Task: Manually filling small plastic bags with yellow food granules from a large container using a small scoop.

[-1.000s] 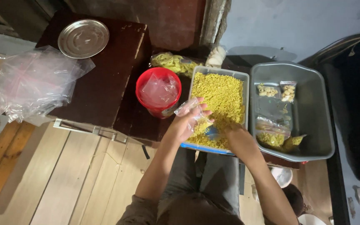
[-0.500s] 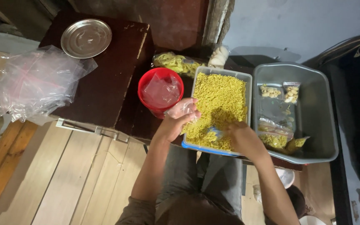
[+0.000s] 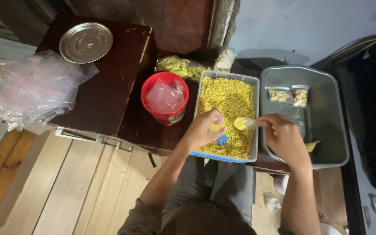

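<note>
Scooping yellow fried noodle snack (image 3: 229, 104) from the rectangular grey plastic tray (image 3: 253, 82) at frame centre, my right hand (image 3: 283, 137) grips a loaded scoop (image 3: 244, 123); my left hand (image 3: 203, 130) pinches a small clear bag (image 3: 216, 127), which, I judge, needs holding open beneath it.

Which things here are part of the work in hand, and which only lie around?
In use: left hand, right hand, scoop, tray of yellow snack, grey tub holding filled packets.
Lying about: steel plate, red bucket, heap of plastic bags.
</note>
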